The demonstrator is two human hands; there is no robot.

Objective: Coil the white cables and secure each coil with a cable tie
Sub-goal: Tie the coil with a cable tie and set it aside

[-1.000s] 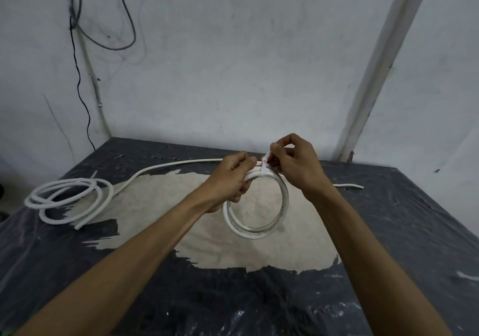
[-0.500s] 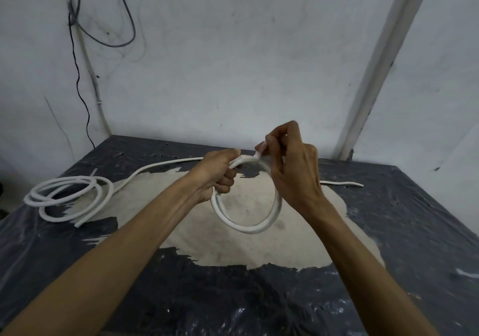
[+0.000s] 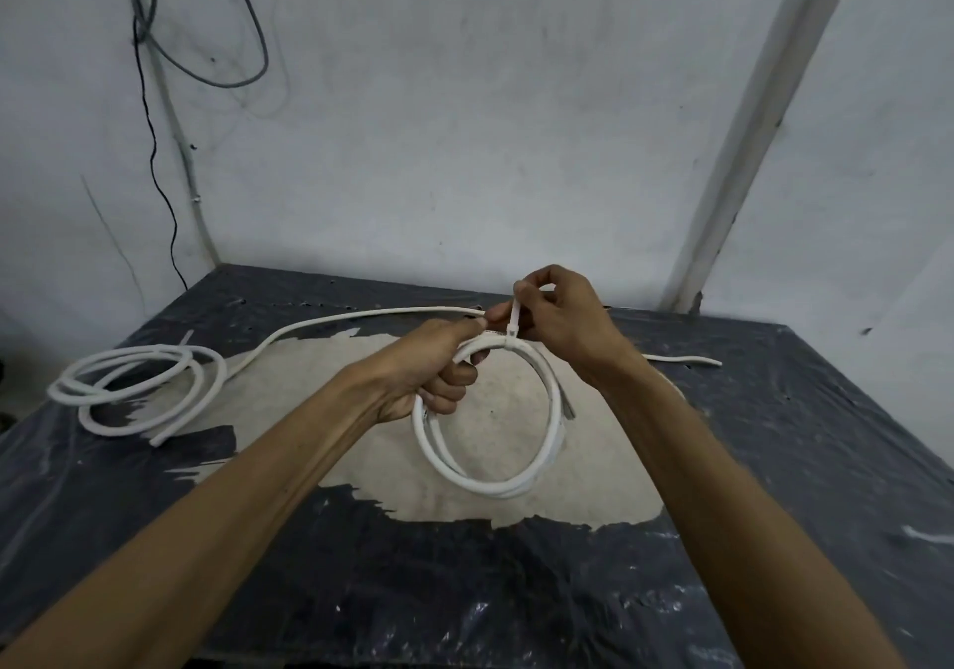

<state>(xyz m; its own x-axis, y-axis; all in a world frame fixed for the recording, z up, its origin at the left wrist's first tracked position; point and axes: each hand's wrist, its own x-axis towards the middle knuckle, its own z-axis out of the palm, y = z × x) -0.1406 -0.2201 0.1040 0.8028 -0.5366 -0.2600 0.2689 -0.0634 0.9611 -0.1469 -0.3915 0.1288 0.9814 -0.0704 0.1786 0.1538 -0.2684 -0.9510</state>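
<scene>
Coil (image 3: pixel 490 415) of white cable hangs upright between my hands above the table (image 3: pixel 774 441), its lower arc over the bare pale patch (image 3: pixel 361 410) where the dark covering has worn off. My left hand (image 3: pixel 428 374) grips the upper left of the coil, fingers curled round the bundled turns, thumb lying along the top. A white tie (image 3: pixel 511 330) wraps the top of the coil just right of that thumb, and its tail stands up from the small head. My right hand (image 3: pixel 562 322) pinches that tail between thumb and forefinger at the upper end, the other fingers curled behind it. The two hands sit almost touching at the top of the coil.

On the right side of the coil a thin dark strip runs down beside the turns; I cannot tell what it is.

A second white cable lies on the table. Its loose loops (image 3: pixel 139 384) rest near the left edge, well apart from my hands, with one cut end pointing toward me. From those loops a single strand (image 3: pixel 361 314) runs along the far side of the table and passes behind my hands. A short white end (image 3: pixel 686 358) shows beyond my right wrist, lying flat on the dark covering.

Behind the table stands a grey wall (image 3: pixel 464 126), with dark wires (image 3: pixel 206 48) hanging at the upper left and a pale slanted pipe (image 3: pixel 764 116) on the right.
</scene>
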